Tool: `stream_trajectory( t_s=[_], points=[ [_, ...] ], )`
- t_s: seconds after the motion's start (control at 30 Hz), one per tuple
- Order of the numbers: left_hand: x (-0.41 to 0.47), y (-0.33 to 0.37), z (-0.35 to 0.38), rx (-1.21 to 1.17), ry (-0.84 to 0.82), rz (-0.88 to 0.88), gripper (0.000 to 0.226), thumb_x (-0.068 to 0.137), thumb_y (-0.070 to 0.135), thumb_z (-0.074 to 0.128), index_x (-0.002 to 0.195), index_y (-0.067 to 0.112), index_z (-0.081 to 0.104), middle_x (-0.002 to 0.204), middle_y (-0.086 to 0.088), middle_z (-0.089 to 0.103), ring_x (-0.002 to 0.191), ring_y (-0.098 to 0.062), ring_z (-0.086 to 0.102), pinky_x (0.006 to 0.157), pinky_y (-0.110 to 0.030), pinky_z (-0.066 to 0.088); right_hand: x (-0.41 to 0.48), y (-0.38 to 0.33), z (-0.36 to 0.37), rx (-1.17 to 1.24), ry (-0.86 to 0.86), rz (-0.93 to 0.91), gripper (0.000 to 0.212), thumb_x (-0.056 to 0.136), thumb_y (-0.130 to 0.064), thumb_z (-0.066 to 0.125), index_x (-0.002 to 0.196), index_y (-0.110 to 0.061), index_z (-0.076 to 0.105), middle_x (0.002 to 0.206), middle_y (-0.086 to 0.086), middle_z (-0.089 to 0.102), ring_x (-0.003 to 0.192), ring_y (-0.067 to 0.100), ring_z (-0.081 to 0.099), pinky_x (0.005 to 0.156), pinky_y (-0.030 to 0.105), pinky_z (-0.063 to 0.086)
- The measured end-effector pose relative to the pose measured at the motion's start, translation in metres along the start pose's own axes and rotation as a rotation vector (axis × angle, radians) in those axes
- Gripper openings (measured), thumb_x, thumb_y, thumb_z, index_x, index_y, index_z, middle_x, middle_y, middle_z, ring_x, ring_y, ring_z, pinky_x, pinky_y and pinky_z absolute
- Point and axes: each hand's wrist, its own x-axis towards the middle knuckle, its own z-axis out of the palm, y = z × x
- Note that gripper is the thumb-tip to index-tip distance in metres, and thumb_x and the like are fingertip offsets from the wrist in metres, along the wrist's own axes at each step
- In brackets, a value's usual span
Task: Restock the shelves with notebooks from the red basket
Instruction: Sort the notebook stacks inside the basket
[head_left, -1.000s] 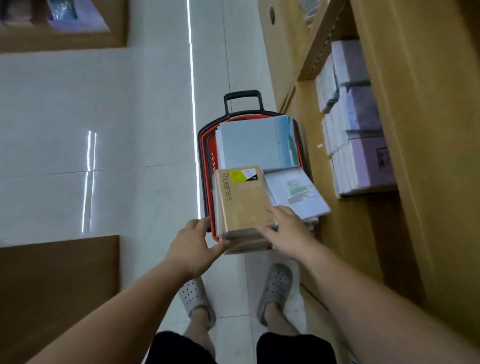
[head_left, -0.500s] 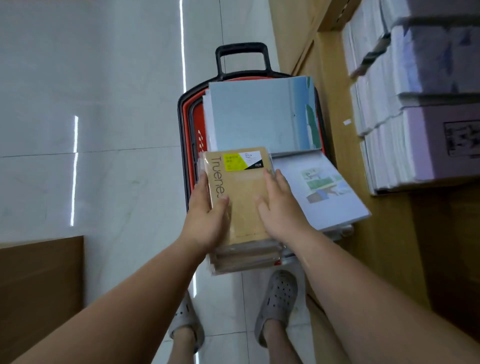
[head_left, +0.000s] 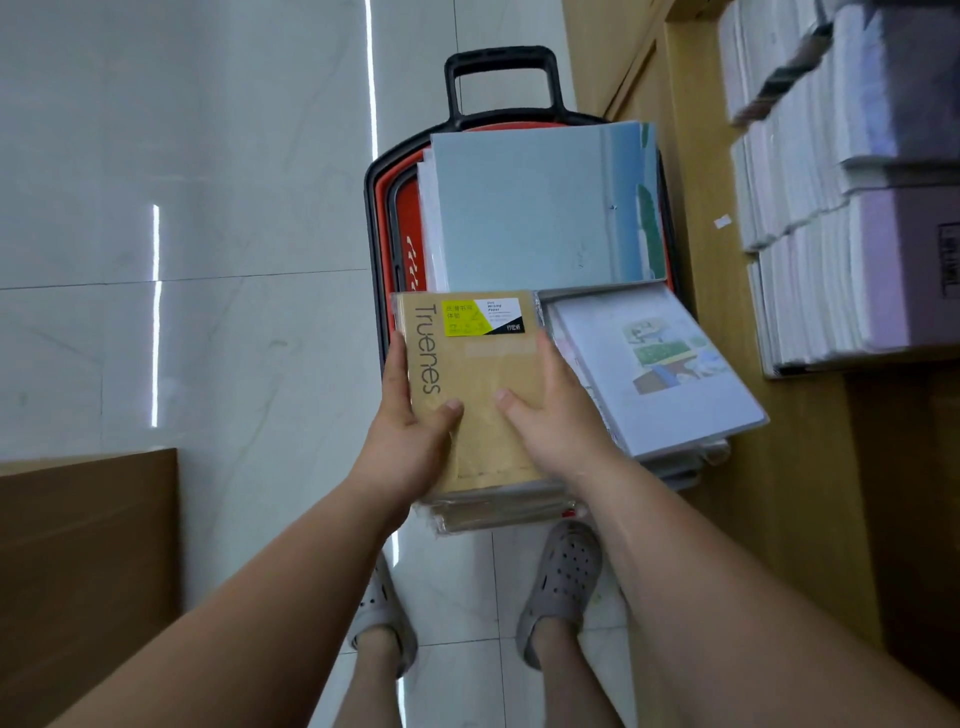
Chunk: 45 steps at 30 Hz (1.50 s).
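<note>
The red basket with a black rim and black handle stands on the floor ahead of me, filled with notebooks. On top lie a large pale blue notebook and a white one with a picture. A stack of brown kraft notebooks marked "Truenes" sits at the basket's near end. My left hand grips the stack's left edge, thumb on the cover. My right hand grips its right edge, thumb on top.
A wooden shelf runs along the right, holding stacks of wrapped white and lilac notebooks. A brown wooden panel stands at the lower left. White tiled floor lies to the left. My feet in grey clogs are just below the basket.
Both hands have closed around the sides of the brown stack, moving from its near end up along its edges. The view has moved closer to the basket and shelf.
</note>
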Motion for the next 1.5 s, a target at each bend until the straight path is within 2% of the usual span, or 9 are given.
stream_trajectory(
  t_s=[0.07,0.23,0.57,0.73,0.9,1.0,1.17,1.33,1.5],
  points=[
    [0.001,-0.001,0.000,-0.025,-0.013,-0.001,0.087,0.099,0.007,0.058,0.153,0.056,0.009,0.141,0.018,0.055,0.115,0.000,0.064,0.085,-0.019,0.056,0.002,-0.001,-0.002,0.039,-0.016,0.008,0.080,0.089,-0.038,0.062,0.157,-0.045,0.019,0.153,-0.007,0.047,0.132,0.016,0.053,0.112,0.044,0.045],
    [-0.004,-0.001,-0.011,-0.048,-0.039,-0.028,0.089,0.099,0.005,0.057,0.154,0.055,0.009,0.137,0.016,0.061,0.114,-0.005,0.066,0.084,-0.021,0.056,-0.006,-0.001,0.012,0.010,-0.027,-0.010,0.083,0.098,-0.036,0.060,0.162,-0.038,0.008,0.166,-0.006,0.026,0.149,0.016,0.033,0.122,0.042,0.031],
    [-0.025,-0.011,-0.022,-0.072,-0.004,-0.033,0.091,0.098,0.007,0.061,0.156,0.052,0.007,0.119,0.038,0.063,0.112,0.002,0.066,0.092,-0.026,0.053,-0.015,0.006,0.024,0.045,-0.013,0.020,0.093,0.095,-0.040,0.067,0.163,-0.029,0.004,0.168,-0.005,0.021,0.153,0.014,0.023,0.125,0.036,0.020],
    [-0.010,-0.002,-0.022,-0.085,-0.018,-0.028,0.089,0.098,0.005,0.060,0.155,0.052,0.011,0.117,0.034,0.063,0.102,0.002,0.069,0.074,-0.015,0.055,0.001,0.001,0.027,-0.009,0.029,0.030,0.093,0.095,-0.049,0.061,0.163,-0.026,0.002,0.170,0.001,0.011,0.156,0.017,0.008,0.127,0.043,0.013],
    [-0.005,0.000,-0.033,-0.129,-0.025,-0.062,0.090,0.098,0.002,0.059,0.156,0.051,0.011,0.121,0.021,0.067,0.106,-0.009,0.071,0.080,-0.027,0.059,0.002,-0.010,0.038,-0.179,0.034,0.119,0.100,0.091,-0.067,0.053,0.162,-0.030,-0.007,0.171,0.008,0.003,0.158,0.026,-0.003,0.127,0.048,0.005],
    [-0.007,0.001,-0.045,-0.158,-0.038,-0.087,0.090,0.098,0.002,0.058,0.155,0.052,0.011,0.127,0.011,0.069,0.110,-0.017,0.071,0.087,-0.038,0.058,-0.003,-0.021,0.048,-0.244,0.007,0.136,0.109,0.086,-0.074,0.053,0.161,-0.028,-0.012,0.171,0.013,0.005,0.158,0.030,0.001,0.127,0.049,0.008],
    [-0.017,0.002,-0.042,-0.147,-0.036,-0.092,0.091,0.098,0.002,0.058,0.155,0.053,0.009,0.131,0.014,0.065,0.112,-0.011,0.069,0.086,-0.031,0.059,-0.015,-0.010,0.035,-0.236,-0.049,0.095,0.111,0.081,-0.077,0.057,0.161,-0.035,-0.007,0.170,-0.004,0.015,0.154,0.021,0.020,0.124,0.042,0.024],
    [-0.015,0.000,-0.035,-0.132,-0.019,-0.078,0.091,0.099,0.005,0.059,0.154,0.056,0.008,0.134,0.015,0.063,0.114,-0.011,0.068,0.092,-0.036,0.057,-0.013,-0.006,0.035,-0.160,-0.014,0.091,0.110,0.081,-0.074,0.062,0.161,-0.039,-0.005,0.171,-0.003,0.012,0.157,0.026,-0.002,0.127,0.045,0.008],
    [-0.010,0.001,-0.043,-0.114,-0.027,-0.078,0.091,0.098,0.004,0.059,0.156,0.051,0.008,0.127,0.023,0.064,0.111,-0.007,0.069,0.084,-0.027,0.058,-0.012,-0.014,0.040,-0.149,-0.001,0.169,0.121,0.071,-0.080,0.067,0.160,-0.042,-0.006,0.170,0.012,-0.010,0.158,0.030,0.003,0.125,0.046,0.011]
  ],
)
